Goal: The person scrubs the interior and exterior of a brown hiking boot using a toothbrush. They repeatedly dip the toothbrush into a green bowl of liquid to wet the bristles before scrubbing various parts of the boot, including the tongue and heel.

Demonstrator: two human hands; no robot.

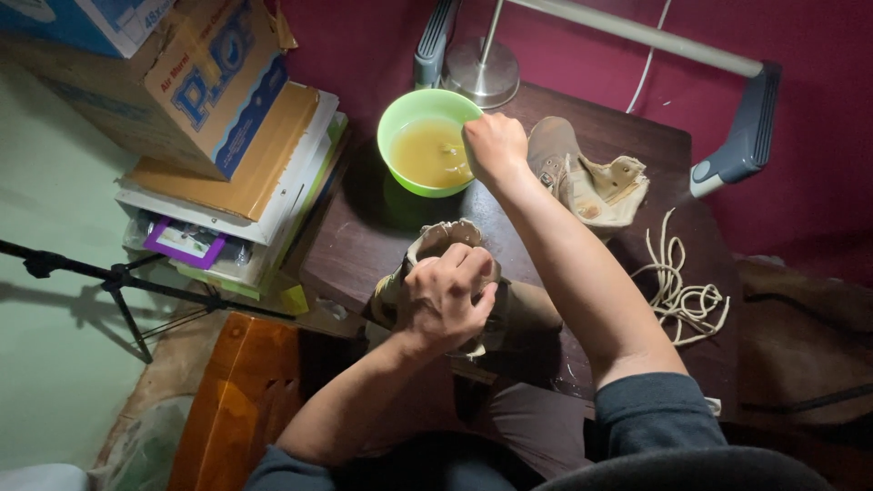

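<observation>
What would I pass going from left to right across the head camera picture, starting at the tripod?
Black tripod → stack of books and boxes → green bowl of yellowish liquid → right hand at the bowl's rim → tan boot lying on the table → loose laces → grey lamp head.

Counting now: two tan suede boots are showing, one near, one far; one lime-green plastic bowl; one coiled cream shoelace; two stacked cardboard boxes; one metal lamp base.
</observation>
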